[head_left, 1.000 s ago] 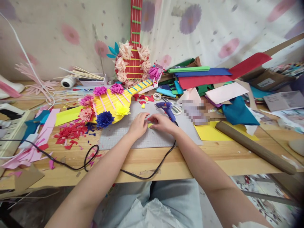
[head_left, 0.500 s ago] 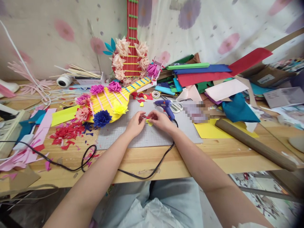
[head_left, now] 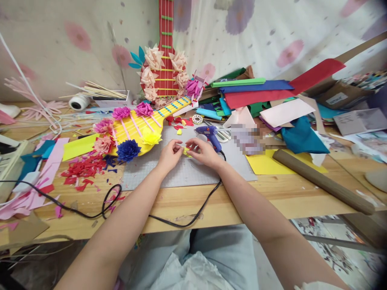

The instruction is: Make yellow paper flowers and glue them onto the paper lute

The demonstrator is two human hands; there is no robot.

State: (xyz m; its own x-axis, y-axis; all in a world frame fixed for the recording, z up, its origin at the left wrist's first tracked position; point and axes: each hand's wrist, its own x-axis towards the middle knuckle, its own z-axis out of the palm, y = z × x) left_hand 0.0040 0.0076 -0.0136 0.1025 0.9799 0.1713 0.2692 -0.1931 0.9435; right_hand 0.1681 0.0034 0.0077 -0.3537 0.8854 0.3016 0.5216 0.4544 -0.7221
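My left hand point(head_left: 168, 155) and my right hand point(head_left: 203, 152) meet over the grey cutting mat point(head_left: 181, 171). Both pinch one small yellow paper piece point(head_left: 186, 151) between their fingertips, just above the mat. A blue glue gun point(head_left: 211, 134) lies right behind my right hand, and its black cord point(head_left: 169, 219) runs off the table's front edge. The yellow paper guitar point(head_left: 142, 129) with paper flowers lies just left of my left hand.
A red paper guitar point(head_left: 165, 52) leans on the wall behind. Coloured paper sheets point(head_left: 266, 96) pile at the back right. A brown cardboard tube point(head_left: 323, 181) lies on the right, over a yellow sheet point(head_left: 266, 164). Red scraps point(head_left: 81, 171) litter the left. Scissors point(head_left: 225, 135) lie by the glue gun.
Both hands lifted the yellow piece slightly off the mat and moved a little away from me. The red bit seen between the fingers earlier no longer shows.
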